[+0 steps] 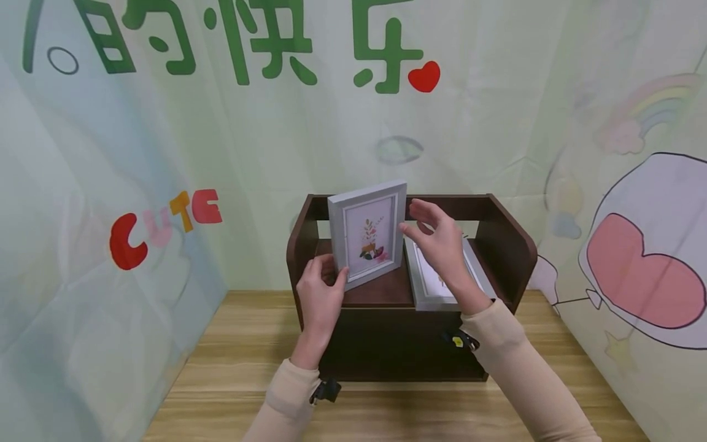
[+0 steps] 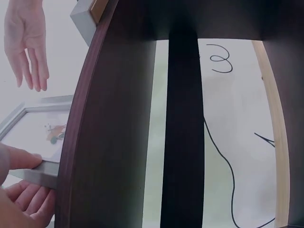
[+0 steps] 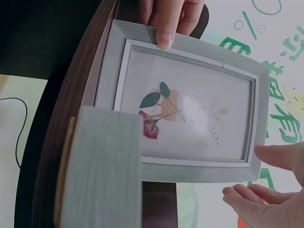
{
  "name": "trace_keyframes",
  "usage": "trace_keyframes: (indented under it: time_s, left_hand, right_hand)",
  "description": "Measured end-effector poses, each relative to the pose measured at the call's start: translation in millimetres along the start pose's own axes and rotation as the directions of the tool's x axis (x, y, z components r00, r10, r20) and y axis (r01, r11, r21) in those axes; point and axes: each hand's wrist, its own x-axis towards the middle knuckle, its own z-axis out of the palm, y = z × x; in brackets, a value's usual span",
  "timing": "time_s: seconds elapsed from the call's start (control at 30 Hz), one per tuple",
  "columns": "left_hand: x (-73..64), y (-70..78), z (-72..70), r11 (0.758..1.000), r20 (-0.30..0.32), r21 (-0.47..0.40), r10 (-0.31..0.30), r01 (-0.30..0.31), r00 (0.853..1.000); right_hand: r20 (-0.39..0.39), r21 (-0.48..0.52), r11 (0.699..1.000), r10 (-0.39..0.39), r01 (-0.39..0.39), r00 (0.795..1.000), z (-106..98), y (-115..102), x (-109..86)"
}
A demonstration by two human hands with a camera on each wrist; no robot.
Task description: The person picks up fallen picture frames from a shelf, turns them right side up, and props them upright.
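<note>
An upright grey picture frame (image 1: 370, 236) with a plant picture stands on the dark brown shelf unit (image 1: 381, 296), turned slightly. My left hand (image 1: 321, 293) grips its lower left side, the thumb (image 2: 23, 159) on the front face and the other fingers behind. At the opposite side is my right hand (image 1: 439, 236), its thumb by the frame's edge and its fingers spread apart from it; whether the thumb touches, I cannot tell. A second grey frame (image 3: 102, 166) lies flat on the shelf's right half, below my right forearm, which partly covers it.
The shelf unit has raised side panels (image 1: 510, 252) and a back rail with openings. It stands on a wood-grain table (image 1: 232, 368). Printed cloth (image 1: 265, 153) hangs behind and on both sides.
</note>
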Motion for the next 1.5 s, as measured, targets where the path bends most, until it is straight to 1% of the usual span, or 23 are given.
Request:
trace_keyframes:
  time_s: [0.17,0.33,0.53,0.77,0.9,1.03,1.13,1.3,1.5]
  left_hand:
    - [-3.2,1.3,4.7,0.999,-0.030,-0.023,0.025,-0.026,0.999]
    - [-5.1,2.5,7.6,0.999,-0.045,-0.031,0.028,-0.029,0.999]
    - [-7.2,4.6,9.3,0.999,-0.050,-0.030,0.027,-0.028,0.998]
    - [-9.1,7.3,11.0,0.999,-0.071,-0.025,0.045,-0.047,0.996]
    - [-10.8,9.5,11.7,0.998,-0.087,-0.022,0.053,-0.055,0.995]
    - [-12.2,10.9,13.4,0.998,-0.095,-0.027,0.061,-0.064,0.994]
    - [-13.1,11.0,14.4,0.997,-0.099,-0.032,0.062,-0.066,0.993]
    - [-14.7,10.6,16.0,0.997,-0.104,-0.033,0.061,-0.065,0.993]
    - [-16.0,12.2,16.6,0.997,-0.110,-0.039,0.062,-0.066,0.992]
  right_hand:
    - [-0.020,-0.003,0.999,-0.052,0.052,0.998,0.0,-2.9,2.1]
    - [-0.035,-0.025,0.995,-0.096,0.095,0.995,0.6,-8.4,4.0]
    - [-0.029,-0.033,0.992,-0.126,0.125,0.992,1.4,-16.3,6.9]
    - [-0.009,-0.056,0.978,-0.200,0.199,0.980,4.4,-24.8,13.8]
    - [0.025,-0.029,0.971,-0.236,0.237,0.971,5.9,-29.8,17.7]
    - [0.067,0.002,0.967,-0.255,0.255,0.965,7.8,-34.0,22.0]
    - [0.091,0.001,0.963,-0.269,0.270,0.959,9.1,-36.3,25.2]
    - [0.132,-0.029,0.956,-0.285,0.291,0.949,10.3,-38.8,28.3]
    - [0.186,-0.016,0.949,-0.308,0.316,0.933,12.5,-38.8,31.2]
